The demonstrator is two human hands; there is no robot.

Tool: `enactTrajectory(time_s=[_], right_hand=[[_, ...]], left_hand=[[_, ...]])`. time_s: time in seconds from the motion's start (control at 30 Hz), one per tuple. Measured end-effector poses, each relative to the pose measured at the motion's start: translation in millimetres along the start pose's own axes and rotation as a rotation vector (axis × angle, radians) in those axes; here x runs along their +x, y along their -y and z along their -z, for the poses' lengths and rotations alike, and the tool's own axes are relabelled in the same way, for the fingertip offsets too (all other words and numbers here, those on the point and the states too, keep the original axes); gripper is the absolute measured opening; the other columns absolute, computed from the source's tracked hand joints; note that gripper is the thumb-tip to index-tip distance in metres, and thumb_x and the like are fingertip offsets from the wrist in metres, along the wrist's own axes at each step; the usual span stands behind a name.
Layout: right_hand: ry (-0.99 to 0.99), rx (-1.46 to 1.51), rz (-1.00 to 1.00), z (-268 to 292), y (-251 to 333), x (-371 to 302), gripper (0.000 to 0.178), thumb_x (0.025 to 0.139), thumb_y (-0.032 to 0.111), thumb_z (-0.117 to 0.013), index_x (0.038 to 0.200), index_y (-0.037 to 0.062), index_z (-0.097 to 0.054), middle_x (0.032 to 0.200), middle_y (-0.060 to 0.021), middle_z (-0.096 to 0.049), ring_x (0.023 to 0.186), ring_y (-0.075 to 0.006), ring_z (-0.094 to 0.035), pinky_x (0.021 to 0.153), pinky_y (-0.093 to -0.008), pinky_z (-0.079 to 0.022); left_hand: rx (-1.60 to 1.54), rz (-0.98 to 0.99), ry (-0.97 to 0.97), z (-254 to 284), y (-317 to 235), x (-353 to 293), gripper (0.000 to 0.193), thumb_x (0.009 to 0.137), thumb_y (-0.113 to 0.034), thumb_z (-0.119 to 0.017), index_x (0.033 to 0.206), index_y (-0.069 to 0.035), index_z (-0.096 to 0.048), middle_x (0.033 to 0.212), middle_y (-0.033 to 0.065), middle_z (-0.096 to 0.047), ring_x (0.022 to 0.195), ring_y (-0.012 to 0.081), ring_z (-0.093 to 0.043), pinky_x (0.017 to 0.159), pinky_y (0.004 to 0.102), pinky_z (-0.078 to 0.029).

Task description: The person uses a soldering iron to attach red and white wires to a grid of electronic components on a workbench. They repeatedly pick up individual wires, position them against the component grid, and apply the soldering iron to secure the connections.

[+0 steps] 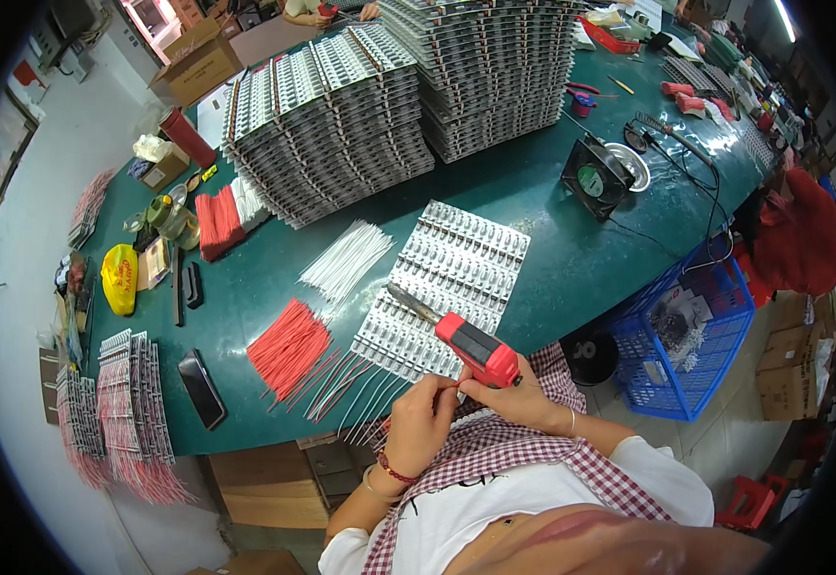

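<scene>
A silvery panel (447, 278) with rows of small raised metal cups lies before me on the green table. My right hand (528, 402) is closed around the rear end of a red-and-black hand tool (480, 350), whose narrow grey tip points to the far left over the panel. My left hand (423, 417) is closed in a pinch at the panel's near edge, its fingertips meeting those of my right hand. What lies in the pinch is too small to make out. Several red and white wires (360, 388) extend from the panel's near left edge.
Bundles of red wires (289, 350) and white wires (346, 259) lie left of the panel. Tall panel stacks (327, 125) stand behind it. A phone (201, 388) rests at left; a black fan (595, 177) stands right. A blue crate (691, 335) sits below the table edge.
</scene>
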State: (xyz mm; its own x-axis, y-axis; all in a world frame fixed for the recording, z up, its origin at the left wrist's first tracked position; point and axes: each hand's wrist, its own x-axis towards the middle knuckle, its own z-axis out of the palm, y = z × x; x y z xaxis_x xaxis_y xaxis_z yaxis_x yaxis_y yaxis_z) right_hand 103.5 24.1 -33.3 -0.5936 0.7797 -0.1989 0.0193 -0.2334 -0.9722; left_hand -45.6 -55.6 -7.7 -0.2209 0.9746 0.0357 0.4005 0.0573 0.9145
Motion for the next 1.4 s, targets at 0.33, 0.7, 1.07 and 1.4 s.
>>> enactTrajectory(time_s=[0.33,0.7,1.07,1.4], right_hand=[[-0.033,-0.018,0.01,-4.6,14.9,0.6,0.017,0.083,0.005,-0.07,0.096,0.0031,-0.059,0.085,-0.0006,-0.063,0.08,-0.0054,-0.058,0.072,-0.0229,-0.048],[-0.093,-0.121,0.161,-2.5,11.2,0.7,0.039,0.083,0.009,-0.07,0.118,0.0006,-0.054,0.093,-0.0085,-0.065,0.086,-0.012,-0.06,0.077,-0.0288,-0.049],[-0.031,-0.019,0.088,3.7,12.0,-0.7,0.02,0.083,0.014,-0.074,0.097,0.0049,-0.063,0.089,-0.0001,-0.065,0.085,-0.0065,-0.057,0.077,-0.0244,-0.047],[0.069,0.228,-0.01,12.8,27.2,-2.9,0.028,0.084,0.02,-0.074,0.099,0.0017,-0.06,0.084,-0.0022,-0.062,0.078,-0.0098,-0.06,0.07,-0.0258,-0.05]], left_hand=[[0.179,-0.132,-0.066,0.5,-1.5,2.5,0.006,0.085,-0.001,-0.063,0.09,0.003,-0.063,0.074,0.0162,-0.064,0.065,0.0261,-0.064,0.059,0.0333,-0.049],[0.25,-0.134,-0.073,-5.5,-0.2,6.0,0.004,0.085,-0.001,-0.062,0.087,0.002,-0.062,0.074,0.0174,-0.065,0.065,0.0292,-0.065,0.058,0.0354,-0.049],[0.301,-0.262,-0.1,-4.1,0.1,7.5,0.005,0.085,0.001,-0.061,0.09,0.002,-0.061,0.075,0.0164,-0.061,0.063,0.0296,-0.061,0.057,0.0369,-0.046],[0.187,-0.129,-0.048,-4.4,-9.2,6.5,0.005,0.084,-0.001,-0.064,0.086,0.003,-0.063,0.073,0.0133,-0.063,0.062,0.0223,-0.062,0.057,0.0325,-0.046]])
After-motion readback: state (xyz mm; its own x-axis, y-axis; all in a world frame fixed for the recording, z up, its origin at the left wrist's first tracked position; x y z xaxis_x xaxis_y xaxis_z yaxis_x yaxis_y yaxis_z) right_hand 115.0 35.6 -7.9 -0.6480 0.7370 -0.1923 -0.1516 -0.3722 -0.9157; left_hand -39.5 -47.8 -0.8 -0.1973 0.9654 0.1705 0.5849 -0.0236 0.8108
